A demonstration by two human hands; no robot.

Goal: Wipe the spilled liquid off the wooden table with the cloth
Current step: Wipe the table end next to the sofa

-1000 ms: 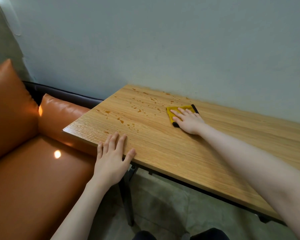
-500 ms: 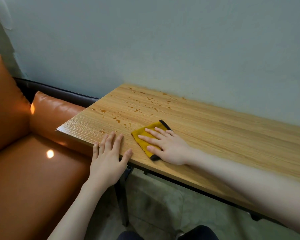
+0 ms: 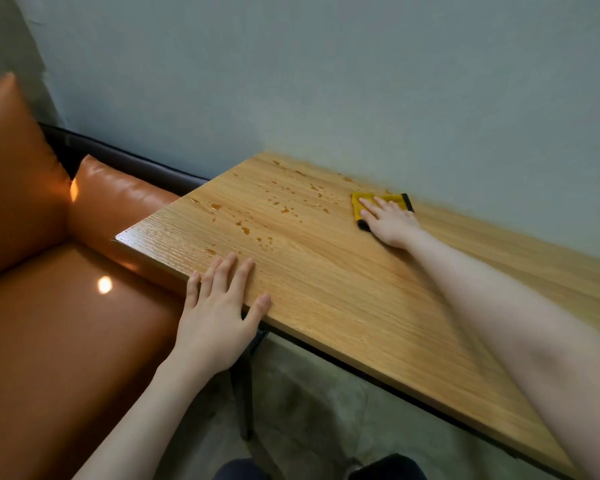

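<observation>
A yellow cloth [image 3: 392, 199] with a black edge lies flat at the far side of the wooden table [image 3: 343, 285], close to the wall. My right hand [image 3: 388, 221] presses down on it with fingers spread, covering most of it. Brownish drops of spilled liquid [image 3: 245, 231] are scattered over the table's left end, to the left of the cloth. My left hand [image 3: 219, 306] rests flat on the table's near edge, fingers apart, holding nothing.
An orange leather sofa [image 3: 49, 323] with a cushion [image 3: 118, 199] butts against the table's left end. A pale wall [image 3: 361, 81] runs along the table's far side. Dark metal legs [image 3: 246, 386] stand under the table on a grey floor.
My right hand has slid the cloth from the near edge beside my left hand back to the far side by the wall. My left hand stays put.
</observation>
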